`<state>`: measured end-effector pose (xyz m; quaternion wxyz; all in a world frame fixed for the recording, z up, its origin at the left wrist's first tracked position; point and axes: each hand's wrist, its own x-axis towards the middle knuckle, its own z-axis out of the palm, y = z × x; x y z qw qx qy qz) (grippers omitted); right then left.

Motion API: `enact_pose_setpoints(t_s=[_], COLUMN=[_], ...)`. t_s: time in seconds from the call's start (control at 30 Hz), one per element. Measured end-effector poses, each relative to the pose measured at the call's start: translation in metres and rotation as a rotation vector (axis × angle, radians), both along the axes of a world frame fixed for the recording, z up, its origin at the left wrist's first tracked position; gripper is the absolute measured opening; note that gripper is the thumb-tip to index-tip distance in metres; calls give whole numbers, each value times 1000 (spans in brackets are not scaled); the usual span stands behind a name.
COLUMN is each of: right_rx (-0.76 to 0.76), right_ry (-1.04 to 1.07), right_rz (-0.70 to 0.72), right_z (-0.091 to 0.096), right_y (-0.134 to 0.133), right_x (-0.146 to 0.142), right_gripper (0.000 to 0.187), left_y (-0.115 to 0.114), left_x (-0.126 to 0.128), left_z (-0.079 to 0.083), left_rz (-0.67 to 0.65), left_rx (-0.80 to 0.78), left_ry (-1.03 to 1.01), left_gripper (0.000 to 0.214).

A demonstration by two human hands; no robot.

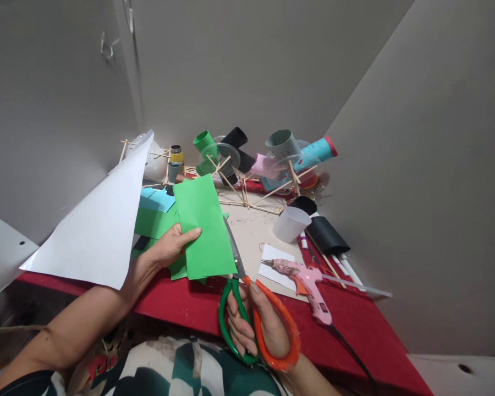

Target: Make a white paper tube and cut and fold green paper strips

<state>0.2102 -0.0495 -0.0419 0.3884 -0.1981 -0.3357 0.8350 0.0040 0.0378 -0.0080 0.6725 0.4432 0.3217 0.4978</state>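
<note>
My left hand [174, 245] pinches a rectangular sheet of green paper [206, 231] by its left side, thumb on top. In my right hand [268, 319] is a pair of scissors [237, 250], fingers through the green loop and thumb in the orange one. The blades lie along the right edge of the green sheet and are partly hidden by it. Below and left of the sheet are more green paper pieces [152, 221] and a blue piece [159, 199]. A large white sheet [103, 220] stands curled over my left forearm.
At right lies a pink glue gun [307, 280] with a glue stick and cord. Nearby are a white paper ring [292, 224] and a black paper tube [329, 235]. Stick frames with paper tubes [281, 144] stand at the back, beside a yellow bottle [176, 154], on the red table [367, 341].
</note>
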Motion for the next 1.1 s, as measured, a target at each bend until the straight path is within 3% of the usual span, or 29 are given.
enact_pose_setpoints(t_s=[0.3, 0.7, 0.9, 1.1], right_rx=[-66, -35, -78, -96], right_ry=[74, 61, 48, 7], right_rz=[82, 38, 80, 51], right_z=[2, -2, 4, 9], right_y=[5, 5, 6, 7], right_x=[6, 5, 10, 14], right_gripper=[58, 55, 64, 60], left_y=[-4, -6, -7, -6], left_x=[1, 7, 5, 5], left_z=[-4, -3, -4, -7], left_rz=[-17, -27, -51, -29], left_rx=[-32, -25, -31, -7], left_ry=[103, 54, 65, 89], left_gripper=[31, 30, 30, 31])
